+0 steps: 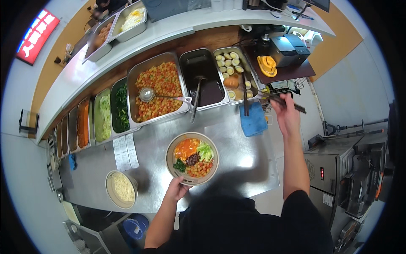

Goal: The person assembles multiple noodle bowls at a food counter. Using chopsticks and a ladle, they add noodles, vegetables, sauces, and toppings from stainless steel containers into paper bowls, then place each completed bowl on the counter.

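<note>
A: Bowl (192, 158) sits on the steel counter (237, 148), near the front edge, just below the row of food pans. Full load: noodles under red sauce, greens, diced mix, a dark mince heap in the middle. I judge it heavy for one hand and top-loaded, so any tilt slops the sauce.

B: Who has it?

A: Left hand (176, 188) is on the near rim, fingers closed around the edge, thumb side up as far as I can tell. Bowl is flat on the counter, not lifted.

B: Material?

A: Looks like stiff tan melamine or ceramic, can't tell which. Rigid, smooth, likely slick if wet. Rim grip is fine for steadying or sliding. For a lift I'd put a palm under the base.

B: Right hand?

A: Right hand (287, 116) is out by the egg pan (234, 74), fingers pinched shut on dark chopsticks (292, 104), tips pointing right. Nothing between the tips that I can see.

B: Anything nearby to hit?

A: Big pan of diced mix (158, 86) with a ladle (148, 94) resting in it, directly behind the bowl. Dark sauce pan (202, 76) next to that. Blue cloth (253, 120) right of the bowl, apart from it. Second bowl (122, 189), plain noodles, off to the left, well apart. Paper slips (126, 152) lie between them.

B: Eggs?

A: Halved, soft, slippery. Light pinch only.
</note>
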Action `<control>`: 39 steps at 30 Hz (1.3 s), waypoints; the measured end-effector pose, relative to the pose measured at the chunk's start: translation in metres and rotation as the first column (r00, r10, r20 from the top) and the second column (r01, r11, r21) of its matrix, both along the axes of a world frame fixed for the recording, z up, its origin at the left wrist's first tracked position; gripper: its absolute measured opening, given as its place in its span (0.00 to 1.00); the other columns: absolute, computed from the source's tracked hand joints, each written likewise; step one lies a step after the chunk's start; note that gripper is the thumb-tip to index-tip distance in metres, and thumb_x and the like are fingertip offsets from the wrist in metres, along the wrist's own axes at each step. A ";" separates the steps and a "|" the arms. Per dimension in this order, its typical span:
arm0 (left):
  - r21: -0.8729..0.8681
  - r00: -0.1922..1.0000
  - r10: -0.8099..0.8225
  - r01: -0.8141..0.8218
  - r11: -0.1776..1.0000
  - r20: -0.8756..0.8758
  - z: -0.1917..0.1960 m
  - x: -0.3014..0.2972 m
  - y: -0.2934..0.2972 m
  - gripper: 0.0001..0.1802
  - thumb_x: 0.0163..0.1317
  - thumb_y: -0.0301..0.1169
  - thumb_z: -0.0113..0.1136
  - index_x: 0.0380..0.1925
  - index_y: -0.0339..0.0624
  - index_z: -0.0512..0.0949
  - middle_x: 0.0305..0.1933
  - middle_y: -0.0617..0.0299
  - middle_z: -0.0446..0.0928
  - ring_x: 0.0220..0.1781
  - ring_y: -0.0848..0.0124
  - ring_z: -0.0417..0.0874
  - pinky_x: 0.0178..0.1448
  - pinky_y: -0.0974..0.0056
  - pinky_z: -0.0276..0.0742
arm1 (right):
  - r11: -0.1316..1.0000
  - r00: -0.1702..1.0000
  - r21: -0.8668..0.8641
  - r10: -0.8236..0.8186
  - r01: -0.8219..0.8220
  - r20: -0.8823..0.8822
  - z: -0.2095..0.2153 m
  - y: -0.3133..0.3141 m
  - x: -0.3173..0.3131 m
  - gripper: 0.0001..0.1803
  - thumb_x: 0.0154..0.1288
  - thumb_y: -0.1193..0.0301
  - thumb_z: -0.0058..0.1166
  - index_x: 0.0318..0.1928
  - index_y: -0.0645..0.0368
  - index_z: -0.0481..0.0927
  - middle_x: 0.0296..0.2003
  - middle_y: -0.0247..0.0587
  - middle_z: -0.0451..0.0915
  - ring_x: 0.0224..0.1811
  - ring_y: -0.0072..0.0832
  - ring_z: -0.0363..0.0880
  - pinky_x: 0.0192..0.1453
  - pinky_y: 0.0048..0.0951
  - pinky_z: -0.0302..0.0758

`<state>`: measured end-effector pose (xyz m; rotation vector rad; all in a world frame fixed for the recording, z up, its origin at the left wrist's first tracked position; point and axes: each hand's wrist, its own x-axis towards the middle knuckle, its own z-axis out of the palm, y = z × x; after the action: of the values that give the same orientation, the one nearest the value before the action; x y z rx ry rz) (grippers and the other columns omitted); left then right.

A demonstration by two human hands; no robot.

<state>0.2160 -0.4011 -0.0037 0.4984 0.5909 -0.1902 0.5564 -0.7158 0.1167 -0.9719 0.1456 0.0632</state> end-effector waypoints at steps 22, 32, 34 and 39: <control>0.019 0.979 -0.103 0.101 0.995 0.175 0.024 0.001 0.008 0.33 0.60 0.35 0.55 0.63 0.32 0.59 0.61 0.45 0.69 0.62 0.53 0.73 0.66 0.47 0.70 | 0.756 0.947 -0.636 0.295 -0.151 0.125 0.047 0.082 -0.177 0.15 0.72 0.66 0.46 0.37 0.68 0.76 0.32 0.45 0.81 0.31 0.27 0.82 0.39 0.26 0.81; 0.053 0.989 0.057 -0.064 0.996 0.134 0.132 -0.054 0.105 0.30 0.58 0.28 0.51 0.61 0.30 0.58 0.60 0.43 0.68 0.59 0.50 0.75 0.61 0.46 0.76 | 0.997 0.997 -0.067 0.034 -0.038 -0.069 0.075 0.083 -0.203 0.14 0.74 0.63 0.43 0.40 0.62 0.73 0.31 0.45 0.80 0.30 0.32 0.83 0.32 0.24 0.82; 0.075 0.984 0.106 -0.118 0.990 0.141 0.153 -0.056 0.130 0.31 0.58 0.28 0.52 0.61 0.29 0.59 0.60 0.42 0.68 0.59 0.50 0.76 0.60 0.46 0.77 | 1.000 0.991 -0.008 0.024 -0.026 -0.134 0.067 0.088 -0.209 0.14 0.73 0.62 0.44 0.38 0.61 0.74 0.30 0.43 0.80 0.30 0.31 0.83 0.31 0.22 0.81; 0.141 0.926 0.239 -0.289 0.947 0.293 0.205 -0.027 0.209 0.32 0.58 0.29 0.46 0.62 0.27 0.55 0.62 0.38 0.66 0.60 0.45 0.73 0.60 0.44 0.77 | 1.000 0.974 0.016 0.021 -0.018 -0.225 0.055 0.104 -0.222 0.14 0.72 0.62 0.46 0.36 0.61 0.75 0.28 0.43 0.80 0.29 0.30 0.83 0.29 0.22 0.82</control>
<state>0.1888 -0.1924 0.2012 0.6040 0.4005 0.1922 0.3347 -0.6115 0.1712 -0.9508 0.3437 0.1925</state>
